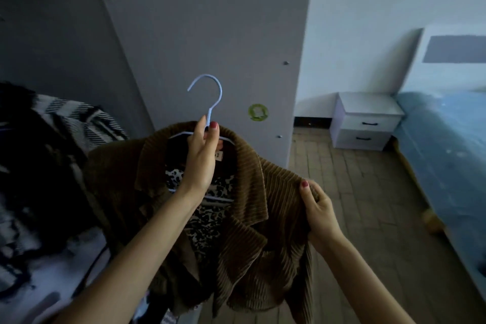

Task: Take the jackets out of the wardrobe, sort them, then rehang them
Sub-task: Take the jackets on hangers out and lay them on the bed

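A brown corduroy jacket (pixel 252 192) with a leopard-print lining hangs on a pale blue hanger (pixel 210 92) held up in front of me. My left hand (pixel 202 155) grips the neck of the hanger just under its hook, above the collar. My right hand (pixel 317 208) pinches the jacket's right shoulder. The open wardrobe lies to the left, with its grey door (pixel 210 34) standing behind the jacket. Dark and striped garments (pixel 79 118) hang inside it.
A white two-drawer nightstand (pixel 365 123) stands against the far wall on the right, next to a bed with a blue cover (pixel 447 152). Wooden floor (pixel 355 192) stretches between the wardrobe door and the bed. A green sticker (pixel 258 112) marks the door.
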